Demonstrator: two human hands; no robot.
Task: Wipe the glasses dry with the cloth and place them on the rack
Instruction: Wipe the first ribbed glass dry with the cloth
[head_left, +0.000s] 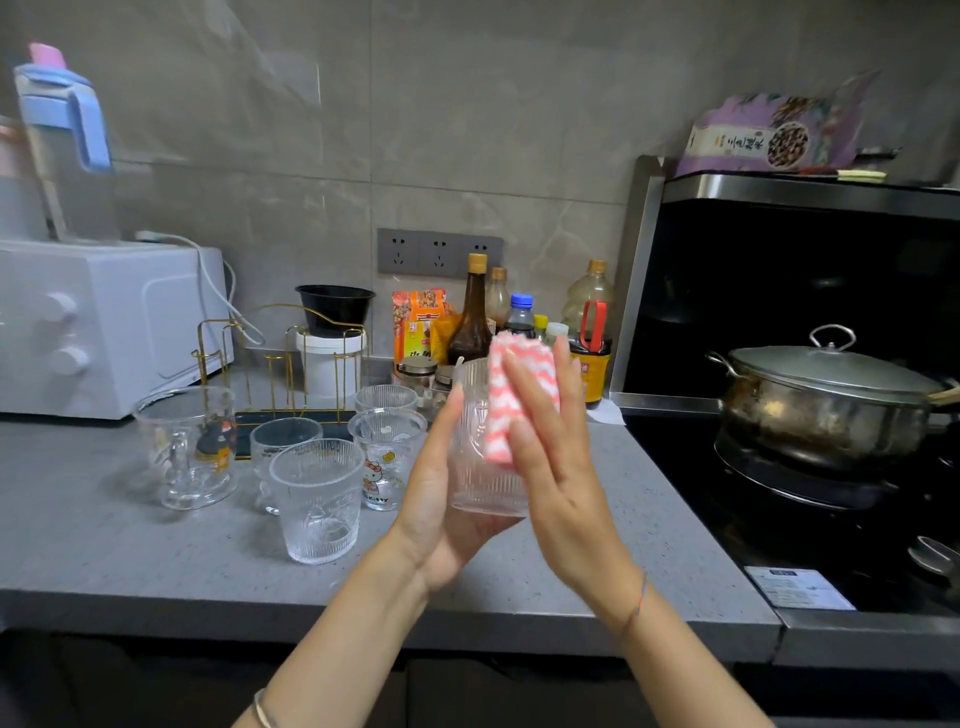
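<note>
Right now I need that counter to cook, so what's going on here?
A person is drying a ribbed glass: the left hand holds it above the counter while the right hand presses a pink-and-white cloth against its side. Five more glasses stand before the gold rack, none on it yet.

I noted the left hand (439, 514) wore a slim pale bangle (261, 709) at its wrist; the right hand (556, 483) a thin red-and-blue thread bracelet (638, 603).
</note>
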